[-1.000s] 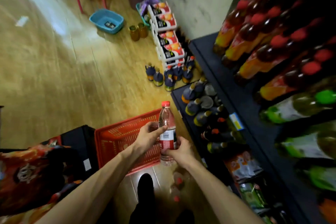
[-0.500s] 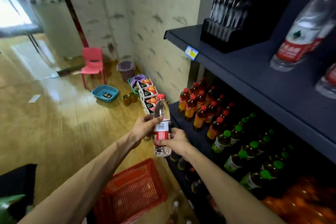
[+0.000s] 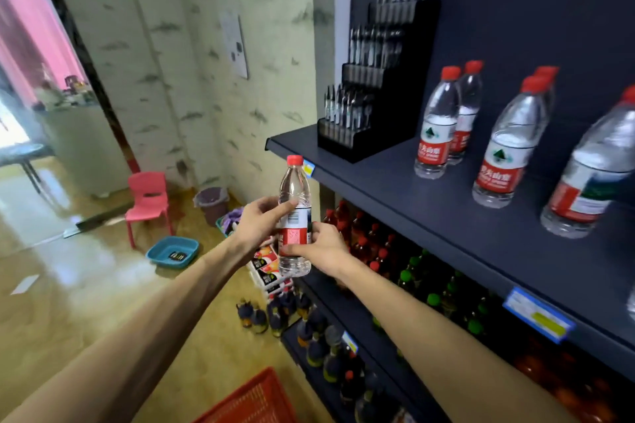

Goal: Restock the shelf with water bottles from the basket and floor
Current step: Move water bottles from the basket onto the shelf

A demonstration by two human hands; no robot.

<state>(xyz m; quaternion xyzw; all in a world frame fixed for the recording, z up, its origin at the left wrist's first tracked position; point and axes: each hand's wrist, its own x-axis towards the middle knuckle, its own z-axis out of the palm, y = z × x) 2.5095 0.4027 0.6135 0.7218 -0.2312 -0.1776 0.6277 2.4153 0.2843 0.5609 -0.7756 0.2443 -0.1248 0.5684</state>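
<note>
Basket (image 3: 254,400) corner on the floor, nearest. Both hands grip one upright bottle (image 3: 294,216): left hand (image 3: 259,225) fingers curled around its shoulder, right hand (image 3: 323,249) wrapping the label, just off the shelf (image 3: 429,216) edge. Bare shelf beyond, before standing bottles (image 3: 434,130).

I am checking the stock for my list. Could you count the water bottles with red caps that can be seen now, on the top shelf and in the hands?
On the top shelf: 5 water bottles (front-left, behind it, middle, one behind it, mostly hidden, right edge, cut off).
In both hands (left hand, right hand): 1 held bottle.
Total: 6
</note>
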